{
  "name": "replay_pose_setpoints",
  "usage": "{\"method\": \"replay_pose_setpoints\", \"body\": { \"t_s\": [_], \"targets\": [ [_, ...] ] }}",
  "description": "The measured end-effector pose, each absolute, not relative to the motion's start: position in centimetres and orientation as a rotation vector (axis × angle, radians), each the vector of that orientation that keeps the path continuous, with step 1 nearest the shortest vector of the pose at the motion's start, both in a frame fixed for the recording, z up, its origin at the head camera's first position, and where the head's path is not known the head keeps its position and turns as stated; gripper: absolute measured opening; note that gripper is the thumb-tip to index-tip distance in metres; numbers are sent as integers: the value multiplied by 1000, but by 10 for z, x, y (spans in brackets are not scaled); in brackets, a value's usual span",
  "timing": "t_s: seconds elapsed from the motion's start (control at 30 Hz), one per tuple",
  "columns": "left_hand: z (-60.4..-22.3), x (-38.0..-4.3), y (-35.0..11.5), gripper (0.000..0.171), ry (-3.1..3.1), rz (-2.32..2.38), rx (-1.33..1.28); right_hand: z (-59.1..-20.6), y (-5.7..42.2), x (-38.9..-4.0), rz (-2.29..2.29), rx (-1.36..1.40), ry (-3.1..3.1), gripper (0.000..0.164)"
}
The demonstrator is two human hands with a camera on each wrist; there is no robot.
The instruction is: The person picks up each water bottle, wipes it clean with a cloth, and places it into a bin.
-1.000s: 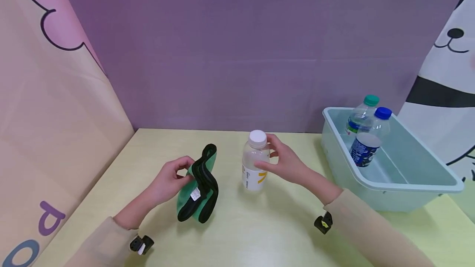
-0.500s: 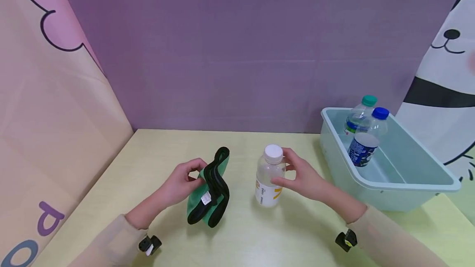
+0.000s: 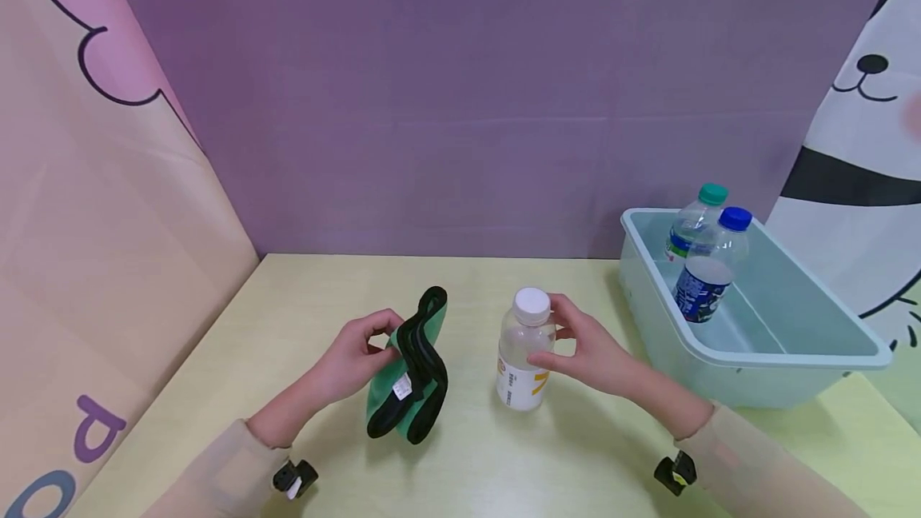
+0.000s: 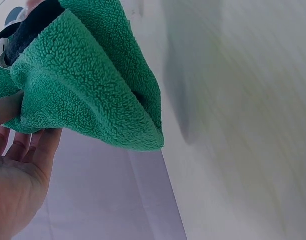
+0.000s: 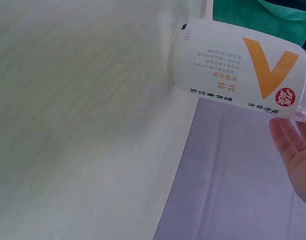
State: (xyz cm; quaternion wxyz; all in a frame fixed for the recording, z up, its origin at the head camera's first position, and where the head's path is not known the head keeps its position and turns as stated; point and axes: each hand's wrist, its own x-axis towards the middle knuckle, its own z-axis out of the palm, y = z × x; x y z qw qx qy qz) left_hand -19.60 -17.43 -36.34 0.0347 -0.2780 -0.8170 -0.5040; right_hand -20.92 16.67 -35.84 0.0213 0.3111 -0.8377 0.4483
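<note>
In the head view my left hand [image 3: 352, 362] pinches a folded green towel [image 3: 435, 328] with black edging and a small white tag. Its looped terry surface [image 4: 93, 85] fills much of the upper left wrist view. To the right, my right hand [image 3: 593, 354] holds a clear plastic bottle [image 3: 521, 378], upright, by its side, thumb in front and fingers behind. A white cap tops it, and its white label [image 5: 243, 70] carries an orange V. Towel and bottle stand apart. Whether the bottle's base touches the table is unclear.
At the right of the table [image 3: 504, 470] stands a pale blue plastic bin [image 3: 777, 382]. Inside lean a blue-capped bottle [image 3: 701, 286] and a green-capped bottle [image 3: 691, 222]. A purple backdrop [image 3: 432, 102] closes off the rear; a printed sheet [image 3: 108, 262] hangs at the left.
Over the last second both hands shifted right and slightly toward me, carrying towel and bottle along. In the latest half second they have barely moved, and both holds stayed the same.
</note>
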Motion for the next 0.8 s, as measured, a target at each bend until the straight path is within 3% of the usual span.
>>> {"method": "replay_pose_setpoints", "body": {
  "t_s": [0.8],
  "targets": [
    [-346, -202, -146, 19, -2468, -1562, -969, -353, 168, -209, 1393, 975, -2588, 56]
  ]
}}
